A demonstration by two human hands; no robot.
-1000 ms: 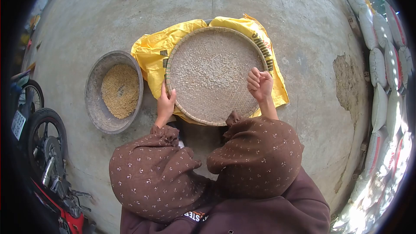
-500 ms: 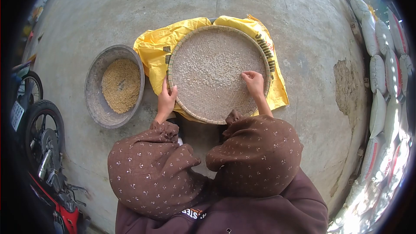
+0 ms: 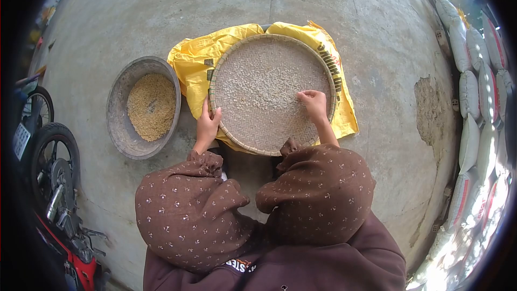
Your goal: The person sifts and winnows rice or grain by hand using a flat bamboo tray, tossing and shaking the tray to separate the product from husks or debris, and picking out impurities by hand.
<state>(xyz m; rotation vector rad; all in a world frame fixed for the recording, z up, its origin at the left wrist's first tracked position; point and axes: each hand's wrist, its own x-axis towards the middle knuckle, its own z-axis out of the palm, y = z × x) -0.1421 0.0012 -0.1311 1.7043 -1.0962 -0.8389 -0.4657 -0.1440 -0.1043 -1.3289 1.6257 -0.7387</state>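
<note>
Woven tray (image 3: 253, 124) of rice grains (image 3: 258, 83), gripped at its near-left rim by left hand (image 3: 207, 124), picked over by pinched-together right hand (image 3: 313, 105) fingertips.

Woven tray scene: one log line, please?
left hand: grips woven tray rim | right hand: fingers in rice | metal basin: beside

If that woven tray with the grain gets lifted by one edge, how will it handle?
The woven tray looks wide and shallow, so it probably weighs little but may flex slightly. Its low rim suggests the loose grain would slide and spill if tilted. The left hand grips the rim while the right hand rests inside; a two-sided lift seems safer.
</note>
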